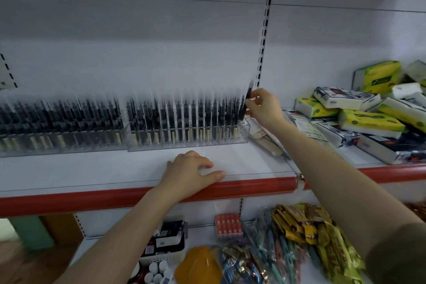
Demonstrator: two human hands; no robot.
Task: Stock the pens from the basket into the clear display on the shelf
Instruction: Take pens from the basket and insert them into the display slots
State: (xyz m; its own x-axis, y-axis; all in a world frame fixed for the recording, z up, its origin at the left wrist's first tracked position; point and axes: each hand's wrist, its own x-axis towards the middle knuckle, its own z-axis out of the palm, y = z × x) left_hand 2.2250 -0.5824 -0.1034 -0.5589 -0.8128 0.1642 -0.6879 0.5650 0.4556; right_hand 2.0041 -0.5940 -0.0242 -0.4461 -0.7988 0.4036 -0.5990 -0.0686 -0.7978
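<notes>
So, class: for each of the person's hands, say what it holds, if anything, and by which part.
The right hand pinches a black pen about midway along its barrel, above the clear display. The left hand holds nothing, resting on the shelf.

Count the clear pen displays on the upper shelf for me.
2. One clear display stands mid-shelf, where the right hand pinches a black pen at its right end. A second display stands left of it, running to the frame edge; more may lie beyond.
</notes>
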